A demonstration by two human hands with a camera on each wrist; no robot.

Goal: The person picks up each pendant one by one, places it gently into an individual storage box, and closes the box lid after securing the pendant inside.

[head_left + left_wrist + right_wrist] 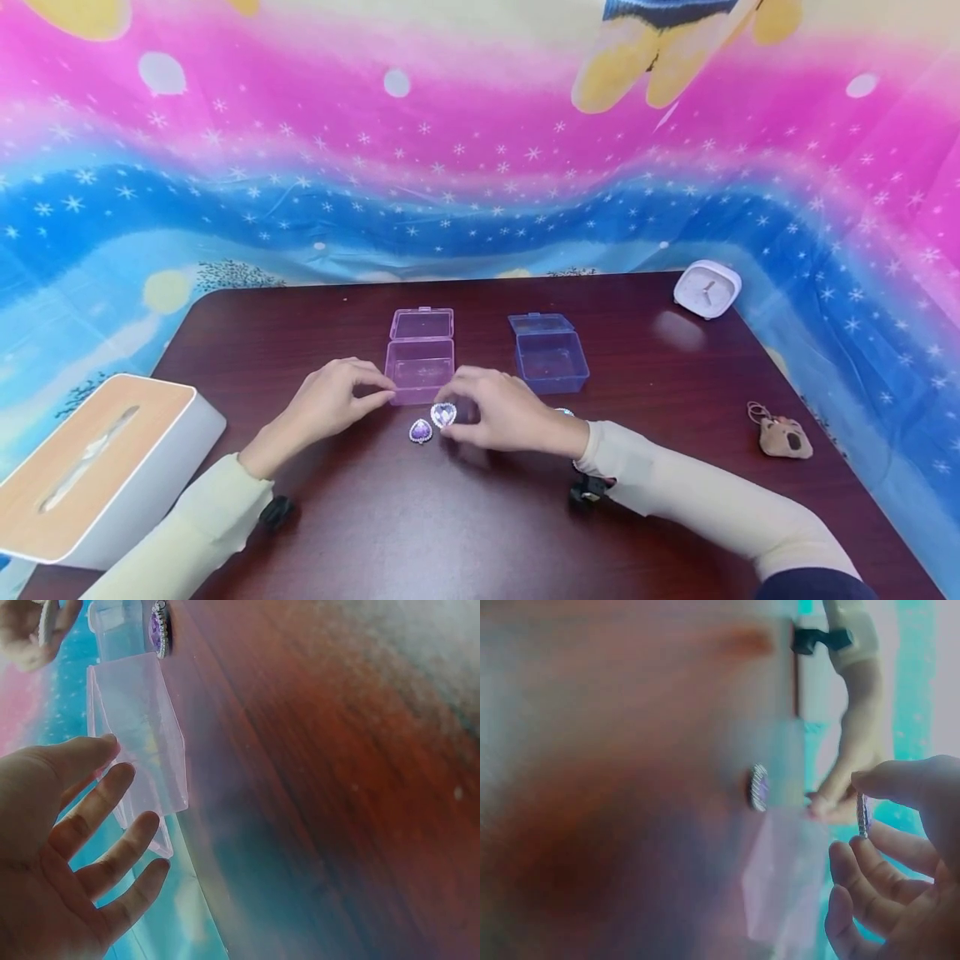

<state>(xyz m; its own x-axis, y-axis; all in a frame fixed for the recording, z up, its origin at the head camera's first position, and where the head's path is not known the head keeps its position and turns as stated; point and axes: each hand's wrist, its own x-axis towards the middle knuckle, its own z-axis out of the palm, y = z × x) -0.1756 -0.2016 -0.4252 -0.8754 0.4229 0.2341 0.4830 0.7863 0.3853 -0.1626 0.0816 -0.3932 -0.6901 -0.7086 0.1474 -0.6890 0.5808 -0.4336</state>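
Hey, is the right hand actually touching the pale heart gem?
Touching. The right wrist view shows the right hand pinching the pale heart gem, thumb on one edge and fingers against the opposite edge.

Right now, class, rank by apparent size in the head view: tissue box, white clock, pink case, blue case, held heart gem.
Tissue box
Pink case and blue case: too alike to rank
White clock
Held heart gem

head: high, forward-down, farthest | left wrist, right wrist: close, sideways | shared: pink box (146,735)
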